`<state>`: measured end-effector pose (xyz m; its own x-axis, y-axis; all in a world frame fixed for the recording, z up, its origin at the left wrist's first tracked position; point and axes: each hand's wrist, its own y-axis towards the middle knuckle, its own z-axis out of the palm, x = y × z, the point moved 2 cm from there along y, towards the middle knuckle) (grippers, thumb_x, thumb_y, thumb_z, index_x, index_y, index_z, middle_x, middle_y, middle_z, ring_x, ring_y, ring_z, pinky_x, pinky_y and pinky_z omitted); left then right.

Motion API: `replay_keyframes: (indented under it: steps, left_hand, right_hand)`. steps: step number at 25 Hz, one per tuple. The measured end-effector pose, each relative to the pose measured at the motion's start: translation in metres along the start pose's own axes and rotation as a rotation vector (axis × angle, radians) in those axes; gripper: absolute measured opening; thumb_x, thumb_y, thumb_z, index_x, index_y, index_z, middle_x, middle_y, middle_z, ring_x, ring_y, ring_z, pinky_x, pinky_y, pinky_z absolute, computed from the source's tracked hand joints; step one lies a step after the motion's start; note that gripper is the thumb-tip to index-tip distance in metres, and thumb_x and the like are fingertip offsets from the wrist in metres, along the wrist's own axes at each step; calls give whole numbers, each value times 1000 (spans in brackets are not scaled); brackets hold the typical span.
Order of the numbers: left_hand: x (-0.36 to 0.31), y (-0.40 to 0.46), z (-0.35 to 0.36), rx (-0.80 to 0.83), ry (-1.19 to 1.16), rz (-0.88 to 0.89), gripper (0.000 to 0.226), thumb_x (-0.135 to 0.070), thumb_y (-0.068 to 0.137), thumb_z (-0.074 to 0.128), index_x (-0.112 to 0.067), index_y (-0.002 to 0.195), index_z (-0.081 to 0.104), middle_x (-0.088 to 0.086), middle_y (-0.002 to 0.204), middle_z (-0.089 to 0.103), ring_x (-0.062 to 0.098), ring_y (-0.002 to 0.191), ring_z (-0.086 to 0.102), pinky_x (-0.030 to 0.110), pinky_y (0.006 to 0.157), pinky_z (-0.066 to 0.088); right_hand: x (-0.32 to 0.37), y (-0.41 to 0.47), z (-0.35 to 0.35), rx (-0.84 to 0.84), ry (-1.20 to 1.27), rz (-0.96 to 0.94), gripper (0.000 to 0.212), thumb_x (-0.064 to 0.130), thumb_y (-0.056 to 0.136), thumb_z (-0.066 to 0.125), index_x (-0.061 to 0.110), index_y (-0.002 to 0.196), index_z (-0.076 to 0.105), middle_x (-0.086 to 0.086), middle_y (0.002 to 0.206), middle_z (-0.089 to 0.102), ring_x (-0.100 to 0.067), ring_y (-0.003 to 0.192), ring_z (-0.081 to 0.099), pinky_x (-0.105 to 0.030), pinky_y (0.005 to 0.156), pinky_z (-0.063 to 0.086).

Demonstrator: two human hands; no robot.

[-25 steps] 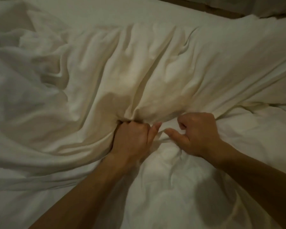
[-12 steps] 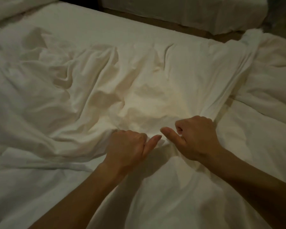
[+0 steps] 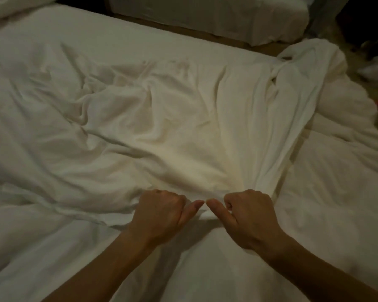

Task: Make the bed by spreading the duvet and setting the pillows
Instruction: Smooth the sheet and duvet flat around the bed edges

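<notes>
Gripping the white duvet at six o'clock, two fists are seen side by side: the left hand and right hand, fingers curled into gathered cloth, thumbs out, tips nearly touching. Fingertips are hidden in the folds. One bed is covered centrally. At one o'clock, a second bed is cut off. Floor items at three o'clock are too dim to identify.

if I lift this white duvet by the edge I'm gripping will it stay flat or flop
Probably flop: the duvet lies in soft folds and bunches where the left hand and right hand grip it. It looks thin here, so likely light. The bunched far end would likely trail behind.
</notes>
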<state>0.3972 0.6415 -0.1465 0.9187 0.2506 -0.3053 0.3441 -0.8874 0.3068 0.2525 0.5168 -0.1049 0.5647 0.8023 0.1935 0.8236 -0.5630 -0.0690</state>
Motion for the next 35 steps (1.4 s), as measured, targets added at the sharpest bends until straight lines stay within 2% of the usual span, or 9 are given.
replay_keyframes:
  steps: [5, 8, 13, 17, 20, 23, 25, 32, 35]
  left_hand:
    - [2, -9, 1, 55, -74, -72, 65, -60, 101, 9, -25, 55, 40, -9, 49, 39, 10, 43, 37, 23, 45, 21]
    - [-5, 7, -6, 11, -116, -67, 56, -54, 101, 17, -24, 63, 45, -10, 58, 41, 11, 53, 39, 28, 47, 30]
    - [-26, 41, -7, -46, -198, -66, 59, -54, 102, 15, -20, 72, 53, -8, 64, 47, 11, 57, 42, 31, 47, 40]
    - [-49, 73, 15, -81, -223, -70, 62, -54, 101, 12, -19, 77, 57, -7, 69, 52, 10, 59, 45, 24, 49, 35]
    - [-74, 98, 41, -86, -227, -94, 60, -54, 101, 17, -16, 89, 62, -2, 82, 57, 13, 69, 51, 25, 55, 42]
    - [-101, 127, 63, -96, -228, -139, 53, -52, 101, 25, -14, 107, 62, 4, 101, 60, 16, 82, 56, 34, 67, 52]
    - [-117, 149, 76, -104, -198, -192, 53, -51, 101, 26, -13, 113, 61, 6, 109, 60, 20, 90, 56, 38, 73, 51]
    - [-165, 212, 135, -109, -119, -421, 63, -51, 103, 14, -9, 118, 59, 10, 114, 60, 23, 101, 56, 41, 88, 49]
    - [-164, 230, 169, -25, 13, -513, 77, -61, 99, 4, -11, 104, 63, 11, 100, 62, 25, 93, 55, 40, 83, 47]
  right_hand:
    - [10, -3, 3, -130, 140, 55, 77, 84, 86, 2, 23, 62, 43, 6, 61, 43, -11, 58, 41, -31, 58, 36]
    - [1, -6, -10, -228, 174, 41, 71, 79, 92, 15, 22, 78, 54, 8, 74, 49, -11, 70, 45, -29, 66, 38]
    - [-25, -3, -22, -226, 113, 31, 72, 75, 94, 17, 19, 92, 62, 7, 88, 55, -14, 80, 50, -35, 76, 45]
    - [-61, 14, -31, -247, 91, 9, 70, 72, 96, 20, 18, 101, 63, 5, 97, 59, -15, 89, 52, -38, 81, 48]
    - [-96, 35, -39, -248, 123, -34, 75, 72, 96, 19, 14, 111, 64, 0, 109, 62, -17, 101, 54, -35, 90, 44]
    - [-135, 60, -47, -260, 124, -134, 74, 69, 97, 22, 10, 116, 63, -4, 116, 62, -19, 108, 53, -30, 93, 37]
    - [-164, 78, -51, -253, 127, -196, 74, 67, 98, 23, 8, 119, 63, -6, 120, 62, -22, 112, 52, -34, 97, 39]
    - [-265, 157, -41, -230, 142, -463, 73, 63, 99, 27, 3, 116, 65, -13, 119, 64, -30, 114, 55, -48, 102, 43]
    - [-297, 187, -20, -216, 146, -549, 69, 60, 101, 28, 4, 104, 69, -11, 105, 67, -28, 102, 57, -47, 104, 40]
